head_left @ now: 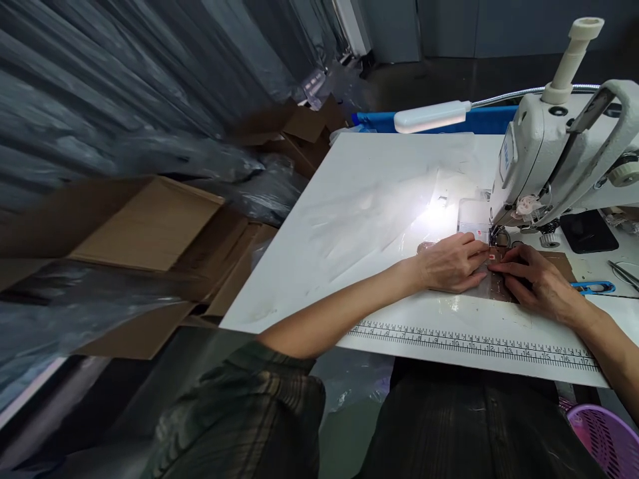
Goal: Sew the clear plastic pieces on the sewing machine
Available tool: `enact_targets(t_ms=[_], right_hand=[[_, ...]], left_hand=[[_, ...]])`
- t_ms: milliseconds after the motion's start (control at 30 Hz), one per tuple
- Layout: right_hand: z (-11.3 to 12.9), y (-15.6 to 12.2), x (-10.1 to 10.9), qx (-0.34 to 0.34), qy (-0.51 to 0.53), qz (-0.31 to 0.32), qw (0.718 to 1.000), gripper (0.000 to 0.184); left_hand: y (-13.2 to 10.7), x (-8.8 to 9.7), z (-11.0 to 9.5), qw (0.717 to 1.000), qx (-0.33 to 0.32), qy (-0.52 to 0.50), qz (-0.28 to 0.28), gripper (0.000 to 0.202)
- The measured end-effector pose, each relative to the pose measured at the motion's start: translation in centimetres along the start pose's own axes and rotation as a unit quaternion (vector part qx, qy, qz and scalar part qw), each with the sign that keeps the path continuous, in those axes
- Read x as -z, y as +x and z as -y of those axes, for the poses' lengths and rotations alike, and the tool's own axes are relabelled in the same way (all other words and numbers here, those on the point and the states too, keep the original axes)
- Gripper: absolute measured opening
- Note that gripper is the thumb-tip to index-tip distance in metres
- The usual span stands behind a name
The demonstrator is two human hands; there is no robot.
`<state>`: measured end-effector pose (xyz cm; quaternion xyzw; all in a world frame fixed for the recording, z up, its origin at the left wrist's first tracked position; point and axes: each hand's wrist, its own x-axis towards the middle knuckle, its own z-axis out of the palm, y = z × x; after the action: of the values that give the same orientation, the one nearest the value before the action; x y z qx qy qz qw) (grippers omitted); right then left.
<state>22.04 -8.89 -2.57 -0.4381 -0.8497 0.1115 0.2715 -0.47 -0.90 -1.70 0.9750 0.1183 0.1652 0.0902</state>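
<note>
At the sewing machine (529, 146), my left hand (454, 261) is curled over a clear plastic piece (473, 211) with small red marks, its fingertips just left of the presser foot (494, 234). From the other side my right hand (539, 283) bends its fingers onto the near part of the same piece, close to the needle area. A brownish strip (500, 287) shows through the plastic between the hands. My fingers partly cover the plastic, and its edges under them are hidden.
A lit lamp (432, 116) shines on the white table (369, 199); a printed ruler (474, 346) runs along its front edge. To the right are a blue-handled tool (594, 287), tweezers (624, 273) and a black pad (589, 231). Open cardboard boxes (144, 223) stand left; a purple basket (606, 439) sits below.
</note>
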Motion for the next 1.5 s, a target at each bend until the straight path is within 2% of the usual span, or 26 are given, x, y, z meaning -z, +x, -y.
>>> enact_targets(t_ms=[167,300,467,733,1233,1500], right_hand=[[0.4,0.1,0.3,0.024,-0.021,0.014,0.999,0.034],[0.6,0.1,0.3,0.006,-0.027,0.022,0.999,0.034],[0.6,-0.1,-0.1,0.010,-0.038,0.002,0.999,0.034],[0.9,-0.5,-0.6,0.013,-0.063,-0.013,0.998,0.039],[1.2,-0.4,-1.5,-0.022,-0.074,-0.038,0.996,0.035],[1.0,-0.3,-1.1,-0.008,-0.066,-0.038,0.997,0.036]], left_hand=[[-0.2,-0.3,-0.5,0.996,0.056,0.052,0.036,0.039],[0.2,0.3,-0.1,0.992,0.099,0.058,0.047,0.037],[0.6,0.9,0.7,0.991,0.091,0.067,0.078,0.041],[-0.2,0.3,0.8,0.993,0.093,0.057,0.036,0.047],[-0.2,0.0,1.5,0.994,0.097,0.043,0.040,0.049],[-0.1,-0.3,1.4,0.993,0.099,0.047,0.034,0.048]])
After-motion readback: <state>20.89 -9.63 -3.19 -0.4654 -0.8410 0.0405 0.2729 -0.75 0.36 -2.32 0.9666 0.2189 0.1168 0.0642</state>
